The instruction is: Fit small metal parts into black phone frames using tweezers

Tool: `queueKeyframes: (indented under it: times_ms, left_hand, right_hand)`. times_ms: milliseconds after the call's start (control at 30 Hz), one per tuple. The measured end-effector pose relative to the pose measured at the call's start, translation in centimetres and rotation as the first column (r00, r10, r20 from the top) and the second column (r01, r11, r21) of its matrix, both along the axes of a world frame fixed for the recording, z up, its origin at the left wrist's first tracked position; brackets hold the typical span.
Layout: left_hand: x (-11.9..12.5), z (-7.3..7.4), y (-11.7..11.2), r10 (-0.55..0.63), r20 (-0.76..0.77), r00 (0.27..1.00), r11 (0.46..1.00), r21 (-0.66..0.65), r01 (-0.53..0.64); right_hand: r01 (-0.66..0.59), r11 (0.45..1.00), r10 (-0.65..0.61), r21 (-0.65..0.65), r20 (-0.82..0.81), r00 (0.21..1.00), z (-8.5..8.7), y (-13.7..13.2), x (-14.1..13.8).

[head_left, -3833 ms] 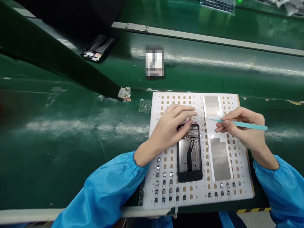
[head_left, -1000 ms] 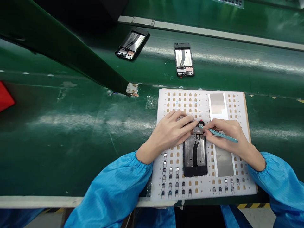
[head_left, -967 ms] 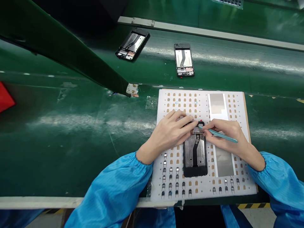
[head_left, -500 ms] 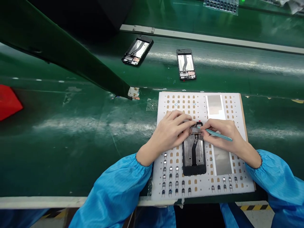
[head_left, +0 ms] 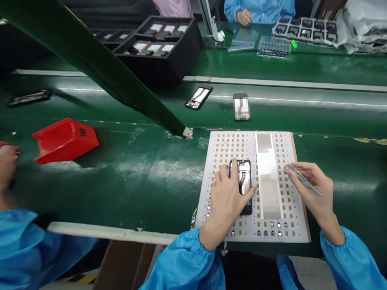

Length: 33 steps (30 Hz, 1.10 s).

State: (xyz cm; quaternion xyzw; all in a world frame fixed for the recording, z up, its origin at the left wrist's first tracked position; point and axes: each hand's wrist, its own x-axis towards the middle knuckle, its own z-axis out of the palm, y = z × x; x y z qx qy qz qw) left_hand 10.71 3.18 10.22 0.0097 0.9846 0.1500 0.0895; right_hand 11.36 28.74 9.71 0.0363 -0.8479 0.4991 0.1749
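Observation:
My left hand (head_left: 227, 199) lies across an opened smartphone (head_left: 244, 171), its thumb at the right edge and its fingers along the left side, gripping it. The phone lies flat with its inner metal plate and dark ribbon cable facing up; the hand hides its lower left. Off to the right, my right hand (head_left: 317, 191) holds teal tweezers (head_left: 304, 180) above the board's right edge, away from the phone. Their tips are apart, and I see nothing between them. Beneath the phone is a white board (head_left: 250, 235) with rows of small tan pads and several small metal parts.
Two more opened phones, one tilted (head_left: 198, 97) and one upright (head_left: 242, 106), lie on the green bench. A red bin (head_left: 66, 141) stands left, near another person's hand (head_left: 6, 169). A green post (head_left: 127, 88) slants overhead. Behind are a black divided box (head_left: 178, 60) and a co-worker's hand (head_left: 244, 17).
My right hand has moved right, away from the phone, with the tweezers. My left hand has shifted down over the phone. The view has tilted up and left, bringing the bin and co-workers in.

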Motion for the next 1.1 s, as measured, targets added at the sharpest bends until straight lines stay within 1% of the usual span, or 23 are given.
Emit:
queueKeyframes:
  times_ms: [100,200,267,367,433,500,567,600,667,767,833,900,967,1000,1033,1067,1100]
  left_hand:
    - [0.3,-0.5,1.2,0.069,-0.026,0.997,0.997,0.031,-0.069]
    - [0.4,-0.4,1.1,0.131,-0.049,0.990,0.985,0.121,-0.124]
    - [0.2,0.1,0.8,0.177,-0.042,0.983,0.967,0.191,-0.166]
    - [-1.1,1.8,0.8,0.216,-0.056,0.975,0.944,0.267,-0.193]
    - [-3.0,3.2,1.7,0.191,-0.105,0.976,0.944,0.293,-0.153]
    - [-6.0,4.4,3.7,0.126,-0.171,0.977,0.953,0.296,-0.071]
    - [-9.9,5.0,6.9,0.041,-0.220,0.975,0.963,0.268,0.020]
    - [-12.1,5.0,8.9,-0.004,-0.228,0.974,0.967,0.247,0.062]
    - [-16.7,4.6,13.4,-0.058,-0.202,0.978,0.973,0.207,0.100]
    - [-22.9,3.0,20.2,-0.099,-0.225,0.969,0.982,0.137,0.132]
    - [-25.8,1.7,23.9,-0.105,-0.263,0.959,0.983,0.120,0.141]
    - [-27.4,0.3,26.4,-0.107,-0.277,0.955,0.984,0.107,0.141]
    - [-28.0,-0.9,27.5,-0.120,-0.272,0.955,0.984,0.092,0.150]
    - [-28.1,-1.3,27.4,-0.133,-0.268,0.954,0.983,0.085,0.161]
    - [-28.1,-1.7,26.9,-0.146,-0.265,0.953,0.982,0.079,0.173]
    - [-28.3,-1.9,25.9,-0.156,-0.262,0.952,0.981,0.072,0.180]
    - [-28.5,-1.9,24.5,-0.154,-0.258,0.954,0.982,0.065,0.176]
  right_hand:
    - [0.072,0.997,-0.072,-0.029,0.018,0.997,-1.6,1.7,1.9]
    - [0.097,0.992,-0.097,-0.086,0.006,0.995,-2.5,2.9,2.9]
    - [0.067,0.990,-0.071,-0.125,-0.028,0.997,-2.7,3.5,3.1]
    - [0.001,0.986,-0.013,-0.166,-0.070,0.997,-2.9,4.2,3.1]
    - [-0.001,0.982,-0.015,-0.188,-0.083,0.996,-3.1,4.5,3.1]
    - [0.054,0.976,-0.076,-0.210,-0.100,0.992,-3.2,4.6,3.3]
    - [0.143,0.965,-0.172,-0.221,-0.116,0.978,-3.1,4.5,3.6]
    - [0.191,0.957,-0.222,-0.219,-0.130,0.966,-3.0,4.3,3.6]
    - [0.289,0.936,-0.326,-0.202,-0.183,0.927,-2.8,4.1,3.6]
    - [0.446,0.881,-0.472,-0.159,-0.242,0.847,-2.5,4.0,3.1]
    - [0.522,0.841,-0.541,-0.142,-0.194,0.818,-2.4,4.0,2.4]
    - [0.573,0.807,-0.587,-0.142,-0.092,0.804,-2.3,3.8,2.0]
    - [0.640,0.758,-0.642,-0.128,0.030,0.766,-2.5,3.4,2.1]
    - [0.674,0.730,-0.669,-0.108,0.087,0.738,-2.8,3.2,2.5]
    - [0.712,0.698,-0.702,-0.080,0.119,0.702,-3.1,3.0,2.9]
    - [0.726,0.686,-0.719,-0.050,0.110,0.686,-3.6,3.1,3.4]
    - [0.709,0.704,-0.707,-0.025,0.064,0.704,-4.0,3.4,3.7]
